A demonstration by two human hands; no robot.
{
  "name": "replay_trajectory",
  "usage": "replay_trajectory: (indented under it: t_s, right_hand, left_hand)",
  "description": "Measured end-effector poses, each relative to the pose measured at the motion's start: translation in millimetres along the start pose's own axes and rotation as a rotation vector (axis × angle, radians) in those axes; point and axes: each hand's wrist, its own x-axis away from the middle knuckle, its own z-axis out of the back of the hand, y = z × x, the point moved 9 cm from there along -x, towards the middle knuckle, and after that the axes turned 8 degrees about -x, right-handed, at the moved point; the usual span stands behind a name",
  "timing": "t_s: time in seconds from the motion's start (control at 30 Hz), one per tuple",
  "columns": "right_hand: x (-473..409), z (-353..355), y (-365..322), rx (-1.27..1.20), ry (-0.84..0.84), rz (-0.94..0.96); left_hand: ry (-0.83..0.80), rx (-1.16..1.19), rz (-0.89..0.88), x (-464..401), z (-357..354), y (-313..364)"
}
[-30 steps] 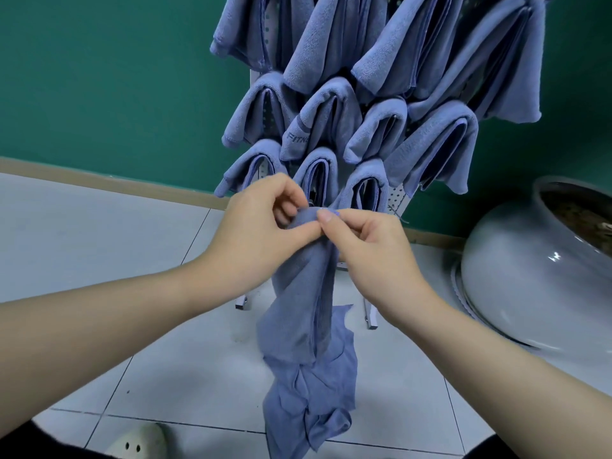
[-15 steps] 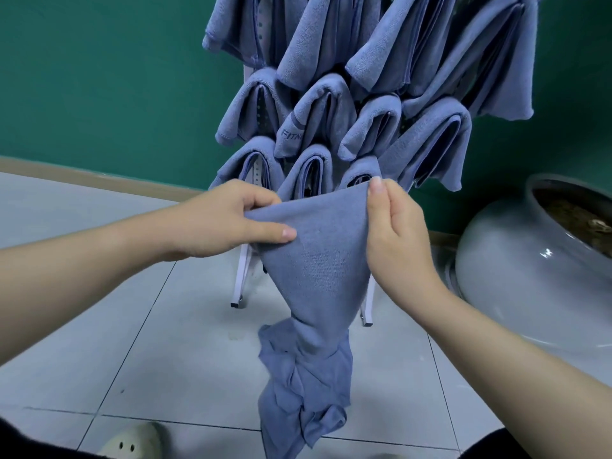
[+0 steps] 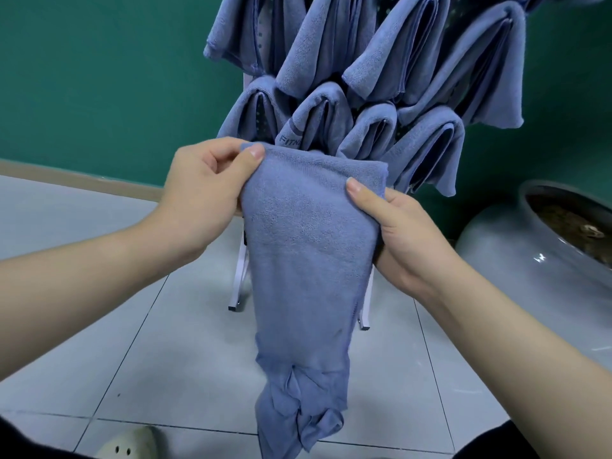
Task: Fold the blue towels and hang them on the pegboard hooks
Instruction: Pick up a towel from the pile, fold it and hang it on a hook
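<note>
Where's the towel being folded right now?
Head view, centre: the towel hangs between the left hand and right hand, in front of the pegboard rack.

The pegboard (image 3: pixel 259 24) hides behind hung towels (image 3: pixel 334 44), top cut off.

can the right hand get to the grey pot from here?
Probably, but not freely. The pot sits on the floor just right of the right hand with nothing between them, yet that hand grips the towel together with the left hand.
</note>
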Motion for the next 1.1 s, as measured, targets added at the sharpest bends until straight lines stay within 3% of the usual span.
replay_trajectory:
  t_s: [0.1, 0.23, 0.3, 0.57, 0.73, 1.1]
  right_hand:
    - [0.5, -2.7, -5.0, 0.005, -0.016, 0.069]
    - [5.7, -10.5, -12.7, 0.015, -0.058, 0.126]
    - [6.9, -10.2, -15.3, 0.067, -0.041, 0.15]
    - [-0.1, 11.7, -5.5, 0.197, 0.156, 0.15]
    - [5.1, 6.0, 12.4, 0.137, 0.206, 0.146]
    - [6.0, -9.8, 32.4, 0.115, 0.237, 0.142]
  left_hand:
    - [0.027, 0.009, -0.067, 4.4, 2.0, 17.0]
    - [-0.274, 0.216, 0.16, 22.2, -35.4, 0.9]
    - [-0.307, 0.186, 0.242, 28.0, -42.3, -17.8]
    - [-0.061, 0.08, 0.211, 15.3, -27.4, -32.1]
    - [0.084, -0.19, 0.105, 16.1, -18.1, -23.5]
    - [0.129, -0.248, 0.071, 23.7, -33.8, -31.0]
